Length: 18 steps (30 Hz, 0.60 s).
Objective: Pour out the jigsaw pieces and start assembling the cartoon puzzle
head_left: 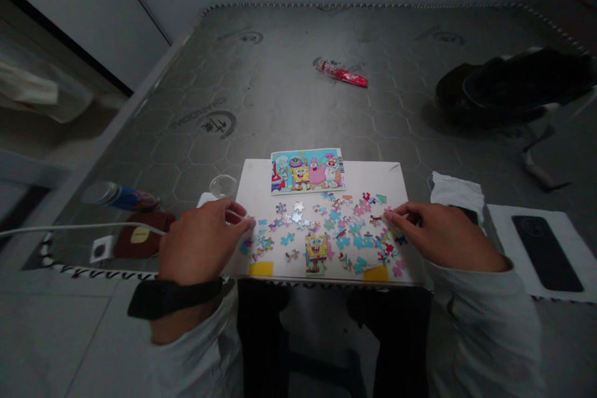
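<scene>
Many loose jigsaw puzzle pieces (357, 241) lie scattered over a white board (405, 189). A joined yellow cartoon section (316, 253) sits near the board's front edge, and the printed picture card (308, 171) lies along its far edge. At the board's left side, my left hand (200, 241) has its fingertips drawn together near small pieces (262, 245); whatever is between them is hidden. My right hand (443, 233) is at the right side, thumb and forefinger pinched on what looks like a small pinkish puzzle piece, with other pieces close by.
Yellow tape (261, 269) marks the board's front. Left of it are a clear round lid (223, 186), a can (133, 197), a brown pouch (144, 235) and a white cable (93, 227). To the right lie a phone box (545, 252), white cloth (458, 191) and black bag (513, 87). Red packet (342, 73) lies beyond.
</scene>
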Motion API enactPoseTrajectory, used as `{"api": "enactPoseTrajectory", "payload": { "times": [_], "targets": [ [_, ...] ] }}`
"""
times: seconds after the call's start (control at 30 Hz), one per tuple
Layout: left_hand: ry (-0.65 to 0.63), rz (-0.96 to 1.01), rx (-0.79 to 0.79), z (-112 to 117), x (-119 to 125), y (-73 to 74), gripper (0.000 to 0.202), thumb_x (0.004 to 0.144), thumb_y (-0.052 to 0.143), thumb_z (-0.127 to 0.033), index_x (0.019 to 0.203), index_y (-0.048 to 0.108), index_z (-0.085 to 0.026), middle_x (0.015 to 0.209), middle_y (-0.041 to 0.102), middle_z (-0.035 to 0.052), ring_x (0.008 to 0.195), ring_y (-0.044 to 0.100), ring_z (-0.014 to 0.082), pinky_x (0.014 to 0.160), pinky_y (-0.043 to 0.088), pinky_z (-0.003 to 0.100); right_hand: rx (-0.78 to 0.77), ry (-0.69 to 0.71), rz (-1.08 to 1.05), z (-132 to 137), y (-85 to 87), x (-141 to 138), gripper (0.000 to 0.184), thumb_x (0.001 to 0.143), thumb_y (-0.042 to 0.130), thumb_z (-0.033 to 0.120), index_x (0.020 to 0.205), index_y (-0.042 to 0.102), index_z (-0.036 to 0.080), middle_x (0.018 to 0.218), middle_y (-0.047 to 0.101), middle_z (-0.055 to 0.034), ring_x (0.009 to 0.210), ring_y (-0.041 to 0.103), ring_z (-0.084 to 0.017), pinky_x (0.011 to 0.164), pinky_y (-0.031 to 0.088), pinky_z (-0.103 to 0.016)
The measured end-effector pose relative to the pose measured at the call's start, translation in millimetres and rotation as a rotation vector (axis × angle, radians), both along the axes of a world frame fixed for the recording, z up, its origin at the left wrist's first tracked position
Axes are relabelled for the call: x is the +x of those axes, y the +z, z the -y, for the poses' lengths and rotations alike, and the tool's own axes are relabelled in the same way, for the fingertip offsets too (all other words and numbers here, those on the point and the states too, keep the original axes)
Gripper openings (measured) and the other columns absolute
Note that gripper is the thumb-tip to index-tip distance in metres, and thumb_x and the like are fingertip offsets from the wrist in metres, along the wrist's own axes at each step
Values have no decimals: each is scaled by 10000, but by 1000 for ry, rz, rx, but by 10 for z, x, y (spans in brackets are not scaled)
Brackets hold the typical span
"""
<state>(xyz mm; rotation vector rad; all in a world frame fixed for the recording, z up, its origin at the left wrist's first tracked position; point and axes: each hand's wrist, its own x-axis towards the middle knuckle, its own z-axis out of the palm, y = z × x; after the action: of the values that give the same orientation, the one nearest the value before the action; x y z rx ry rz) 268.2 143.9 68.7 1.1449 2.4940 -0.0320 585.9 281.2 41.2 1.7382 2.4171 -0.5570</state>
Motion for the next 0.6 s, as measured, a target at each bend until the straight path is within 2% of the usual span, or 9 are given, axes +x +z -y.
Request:
{"api": "enactPoseTrajectory", "payload": {
  "times": [0.1, 0.23, 0.4, 0.6],
  "targets": [
    [3, -26, -24, 2, 25, 23, 276, 852, 594, -483, 957, 729, -267, 1036, 774, 86, 937, 687, 356, 732, 460, 448, 11, -3, -8, -2, -3, 2, 441, 910, 486, 598, 941, 784, 274, 849, 769, -70, 758, 694, -257, 642, 456, -365],
    [-34, -39, -123, 4, 112, 65, 298, 849, 580, -518, 848, 767, -286, 925, 771, 99, 879, 691, 347, 686, 448, 426, 11, 0, -22, -3, -12, 2, 434, 907, 491, 595, 931, 782, 275, 862, 771, -65, 757, 693, -252, 647, 459, -364],
    [-74, 2, -258, -36, 247, 102, 275, 755, 672, -572, 829, 793, -336, 907, 778, 67, 882, 699, 334, 677, 442, 404, 11, 13, -29, 1, -18, -1, 431, 907, 495, 588, 908, 783, 267, 827, 768, -66, 731, 691, -243, 622, 454, -348],
    [-86, -22, -270, -54, 280, 87, 222, 737, 703, -530, 813, 792, -340, 911, 777, 52, 895, 703, 326, 677, 443, 387, 0, -14, 8, -10, -26, -15, 438, 898, 497, 600, 941, 785, 273, 848, 772, -63, 754, 694, -252, 633, 456, -351]
  ]
}}
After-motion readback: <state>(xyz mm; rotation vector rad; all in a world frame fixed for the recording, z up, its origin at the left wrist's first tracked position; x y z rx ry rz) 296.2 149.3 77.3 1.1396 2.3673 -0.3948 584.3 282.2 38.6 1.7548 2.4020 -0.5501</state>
